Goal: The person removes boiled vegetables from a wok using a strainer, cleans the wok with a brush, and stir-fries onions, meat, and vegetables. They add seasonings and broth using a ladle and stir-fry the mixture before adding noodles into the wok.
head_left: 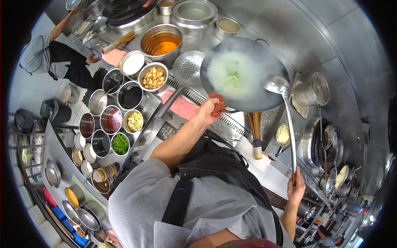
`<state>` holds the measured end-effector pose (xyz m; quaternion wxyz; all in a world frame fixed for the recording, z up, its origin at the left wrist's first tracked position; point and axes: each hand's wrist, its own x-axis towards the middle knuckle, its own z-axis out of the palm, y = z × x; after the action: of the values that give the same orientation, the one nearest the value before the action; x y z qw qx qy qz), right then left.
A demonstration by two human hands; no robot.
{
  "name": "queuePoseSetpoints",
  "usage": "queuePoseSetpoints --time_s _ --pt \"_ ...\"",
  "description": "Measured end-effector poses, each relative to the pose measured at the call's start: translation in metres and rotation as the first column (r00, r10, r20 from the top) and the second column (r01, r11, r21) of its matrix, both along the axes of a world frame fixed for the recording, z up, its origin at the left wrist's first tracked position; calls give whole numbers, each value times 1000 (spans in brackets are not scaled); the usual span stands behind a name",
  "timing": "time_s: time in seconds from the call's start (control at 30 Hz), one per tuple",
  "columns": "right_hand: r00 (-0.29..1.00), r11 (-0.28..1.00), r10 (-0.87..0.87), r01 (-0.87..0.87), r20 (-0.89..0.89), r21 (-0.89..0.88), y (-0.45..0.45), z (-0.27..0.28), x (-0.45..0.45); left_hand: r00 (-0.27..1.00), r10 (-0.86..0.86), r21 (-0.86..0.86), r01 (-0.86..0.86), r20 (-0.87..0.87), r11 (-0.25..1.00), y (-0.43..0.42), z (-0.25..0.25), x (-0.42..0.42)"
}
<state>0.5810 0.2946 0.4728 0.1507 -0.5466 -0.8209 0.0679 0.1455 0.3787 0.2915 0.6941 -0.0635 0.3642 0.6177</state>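
Note:
A large dark wok point(264, 93) sits on the stove, with steaming pale liquid and some green pieces point(234, 77) in its middle. My left hand point(208, 109) is closed round a crumpled red cloth point(218, 105) at the wok's near rim, where a handle partly shows. Lower right, my right hand point(296, 188) grips the handle end of a long metal ladle point(289, 124). Its bowl hangs over the wok's right side; whether it touches the liquid I cannot tell. Left of the wok lies a round perforated strainer point(188, 68), its handle reaching down past my left forearm.
A pot of orange liquid point(162, 43) and a bowl of browned chunks point(153, 78) stand left. Several seasoning pots surround cut green vegetables point(120, 144). A bamboo brush point(255, 136) lies below the wok. A lidded strainer pot point(310, 91) is right. Another person point(45, 58) stands upper left.

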Motion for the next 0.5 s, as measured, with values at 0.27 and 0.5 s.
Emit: queuePoseSetpoints --time_s 0.27,0.5 --pt "999 1000 -3 3 49 2 13 43 -25 987 -33 96 18 159 995 -39 -17 -11" --pt "984 991 133 -134 122 3 53 84 -55 886 -84 158 12 456 987 -44 -17 -20"
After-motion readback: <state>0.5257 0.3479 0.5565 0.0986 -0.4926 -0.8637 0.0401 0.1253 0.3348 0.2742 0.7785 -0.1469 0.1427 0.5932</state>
